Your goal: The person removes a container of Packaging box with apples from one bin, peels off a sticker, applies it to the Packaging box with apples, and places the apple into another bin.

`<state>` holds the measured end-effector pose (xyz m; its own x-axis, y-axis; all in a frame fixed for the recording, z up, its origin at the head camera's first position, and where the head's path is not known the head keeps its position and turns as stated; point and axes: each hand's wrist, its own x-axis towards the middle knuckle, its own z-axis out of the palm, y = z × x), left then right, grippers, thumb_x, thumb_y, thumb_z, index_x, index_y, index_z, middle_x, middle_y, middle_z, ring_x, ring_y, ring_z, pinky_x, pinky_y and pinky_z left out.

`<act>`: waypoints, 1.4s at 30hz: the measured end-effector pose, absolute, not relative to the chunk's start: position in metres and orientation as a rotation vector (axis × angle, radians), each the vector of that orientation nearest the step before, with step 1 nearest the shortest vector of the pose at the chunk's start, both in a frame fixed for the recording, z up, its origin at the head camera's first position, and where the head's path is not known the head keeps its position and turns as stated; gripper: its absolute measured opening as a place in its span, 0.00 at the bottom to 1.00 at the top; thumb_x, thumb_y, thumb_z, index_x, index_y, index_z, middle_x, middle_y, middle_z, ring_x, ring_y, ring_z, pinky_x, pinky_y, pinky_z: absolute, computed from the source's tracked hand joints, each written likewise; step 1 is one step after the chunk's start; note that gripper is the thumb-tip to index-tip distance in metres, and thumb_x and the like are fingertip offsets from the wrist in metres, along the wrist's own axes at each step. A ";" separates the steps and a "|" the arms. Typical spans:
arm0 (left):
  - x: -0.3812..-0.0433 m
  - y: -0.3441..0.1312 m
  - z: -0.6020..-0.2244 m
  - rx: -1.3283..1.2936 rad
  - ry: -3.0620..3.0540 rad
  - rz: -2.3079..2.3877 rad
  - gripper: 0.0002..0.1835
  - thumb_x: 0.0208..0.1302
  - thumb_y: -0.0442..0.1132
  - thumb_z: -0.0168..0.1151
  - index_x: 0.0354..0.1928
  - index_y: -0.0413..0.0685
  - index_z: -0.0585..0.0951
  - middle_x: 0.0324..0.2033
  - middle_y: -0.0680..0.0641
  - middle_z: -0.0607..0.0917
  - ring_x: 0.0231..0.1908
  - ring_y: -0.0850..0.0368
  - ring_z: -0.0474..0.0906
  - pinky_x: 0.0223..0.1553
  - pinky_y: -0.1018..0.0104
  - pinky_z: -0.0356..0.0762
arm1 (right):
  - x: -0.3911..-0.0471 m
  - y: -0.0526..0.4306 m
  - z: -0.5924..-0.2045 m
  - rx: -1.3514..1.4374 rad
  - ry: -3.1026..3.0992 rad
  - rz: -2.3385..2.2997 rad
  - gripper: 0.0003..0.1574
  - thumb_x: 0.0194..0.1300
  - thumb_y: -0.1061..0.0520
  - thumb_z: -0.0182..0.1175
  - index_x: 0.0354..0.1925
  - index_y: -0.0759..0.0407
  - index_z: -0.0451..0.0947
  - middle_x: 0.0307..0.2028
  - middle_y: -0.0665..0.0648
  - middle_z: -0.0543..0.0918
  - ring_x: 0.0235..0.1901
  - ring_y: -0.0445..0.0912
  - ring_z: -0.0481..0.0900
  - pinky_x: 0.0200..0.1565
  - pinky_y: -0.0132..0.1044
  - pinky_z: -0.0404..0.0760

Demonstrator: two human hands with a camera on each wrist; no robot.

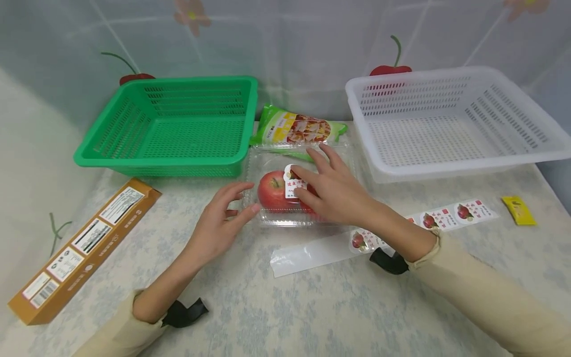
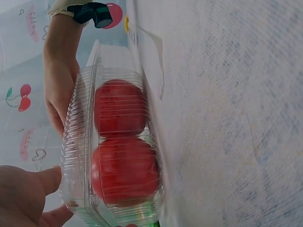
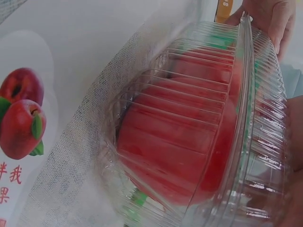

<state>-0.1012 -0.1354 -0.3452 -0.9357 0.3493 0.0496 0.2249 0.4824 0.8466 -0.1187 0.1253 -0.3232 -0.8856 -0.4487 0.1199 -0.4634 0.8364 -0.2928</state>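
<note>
A clear plastic clamshell box [image 1: 285, 217] lies closed with two red apples [image 2: 125, 170] inside. On its lid sits a white label [image 1: 291, 191] with a fruit picture and red print. My right hand [image 1: 339, 191] is over the lid, its index finger and thumb touching the label and the other fingers spread toward the far edge. It covers much of the second apple in the head view. My left hand [image 1: 218, 220] is at the box's left end, thumb and fingers spread apart, fingertips right at the side wall.
Behind the box lies a green snack bag [image 1: 303, 128]. A green basket [image 1: 165, 166] stands left, a white basket [image 1: 446, 171] right. An orange-brown carton [image 1: 85, 248] lies at left. A strip of labels [image 1: 312, 255] runs under my right forearm; a yellow packet [image 1: 518, 210] lies far right.
</note>
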 end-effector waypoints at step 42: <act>-0.104 -0.136 -0.347 0.467 2.539 1.526 0.26 0.67 0.42 0.67 0.65 0.47 0.74 0.66 0.45 0.69 0.60 0.46 0.69 0.53 0.48 0.75 | -0.121 0.127 -0.322 0.705 -2.955 0.494 0.25 0.73 0.50 0.53 0.64 0.57 0.76 0.73 0.68 0.55 0.72 0.65 0.49 0.71 0.53 0.48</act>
<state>-0.1040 -0.1356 -0.3470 -0.9416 0.3348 0.0373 0.1900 0.4365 0.8794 -0.1211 0.1270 -0.3217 -0.8930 -0.4292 0.1350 -0.4498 0.8437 -0.2930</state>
